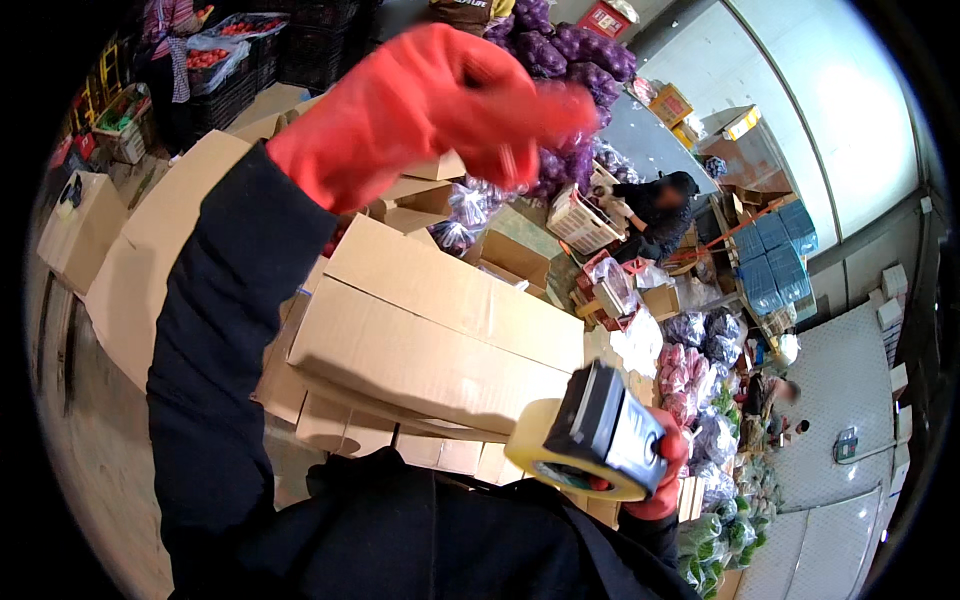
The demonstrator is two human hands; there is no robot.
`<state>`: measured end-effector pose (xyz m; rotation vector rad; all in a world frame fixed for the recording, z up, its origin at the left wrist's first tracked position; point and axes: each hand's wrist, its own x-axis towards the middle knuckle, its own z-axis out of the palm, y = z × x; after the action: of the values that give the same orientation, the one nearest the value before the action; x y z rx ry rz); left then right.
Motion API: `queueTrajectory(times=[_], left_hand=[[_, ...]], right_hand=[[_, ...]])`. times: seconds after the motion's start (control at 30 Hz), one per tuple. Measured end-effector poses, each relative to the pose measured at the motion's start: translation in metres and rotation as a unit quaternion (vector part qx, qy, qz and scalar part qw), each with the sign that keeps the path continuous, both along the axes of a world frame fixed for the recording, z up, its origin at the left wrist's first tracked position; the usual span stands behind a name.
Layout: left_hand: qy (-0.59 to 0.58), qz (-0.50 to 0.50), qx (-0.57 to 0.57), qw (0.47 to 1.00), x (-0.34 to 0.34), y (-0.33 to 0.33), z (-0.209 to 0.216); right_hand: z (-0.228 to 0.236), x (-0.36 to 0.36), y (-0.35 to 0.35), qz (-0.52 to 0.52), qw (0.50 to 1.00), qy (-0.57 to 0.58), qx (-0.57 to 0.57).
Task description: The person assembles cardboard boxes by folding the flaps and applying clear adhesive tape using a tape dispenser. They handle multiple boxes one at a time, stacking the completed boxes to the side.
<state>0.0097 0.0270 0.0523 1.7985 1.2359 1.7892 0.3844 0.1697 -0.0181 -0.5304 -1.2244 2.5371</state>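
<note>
My left hand (425,115), in a red rubber glove, is raised above the far side of a closed cardboard box (440,345). Its fingers are smeared by motion, but they look partly spread, and I see nothing between them. At the near right my right hand (668,470), gloved in red too, grips a tape dispenser (612,425). A thick yellowish roll of packing tape (533,440) sits on the dispenser, above the box's near right corner. A seam runs lengthwise along the box top; no tape strip can be made out on it.
Open cartons (510,262) stand beyond the box. Purple net sacks (575,60) are piled behind them. A crouching person in dark clothes (660,215) handles a pale plastic crate (583,220). Bagged vegetables (700,400) line the right, and a large cardboard sheet (165,255) leans at left.
</note>
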Motion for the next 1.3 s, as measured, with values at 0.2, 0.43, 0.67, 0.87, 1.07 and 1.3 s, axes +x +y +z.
queueTrajectory(times=[0.2, 0.43, 0.67, 0.87, 1.07, 1.3], left_hand=[[-0.183, -0.141, -0.395, 0.889, 0.035, -0.002, -0.076], [-0.122, -0.162, -0.196, 0.959, 0.083, -0.004, -0.102], [0.086, 0.08, -0.149, 0.982, 0.097, -0.004, -0.08], [0.275, 0.125, 0.007, 0.953, 0.082, 0.004, -0.074], [0.471, 0.169, 0.165, 0.85, 0.061, -0.004, -0.068], [0.583, 0.179, 0.273, 0.744, 0.073, -0.025, -0.084]], right_hand=[[0.023, -0.014, -0.022, -0.088, 0.941, 0.01, 0.326], [0.017, -0.019, 0.009, -0.108, 0.988, 0.022, -0.109], [0.003, -0.024, 0.026, 0.016, 0.973, 0.049, -0.226], [-0.001, -0.031, 0.019, -0.043, 0.988, 0.016, -0.145], [0.008, -0.031, 0.013, -0.056, 0.99, 0.004, -0.128], [0.075, -0.048, -0.023, -0.021, 0.817, -0.252, 0.519]])
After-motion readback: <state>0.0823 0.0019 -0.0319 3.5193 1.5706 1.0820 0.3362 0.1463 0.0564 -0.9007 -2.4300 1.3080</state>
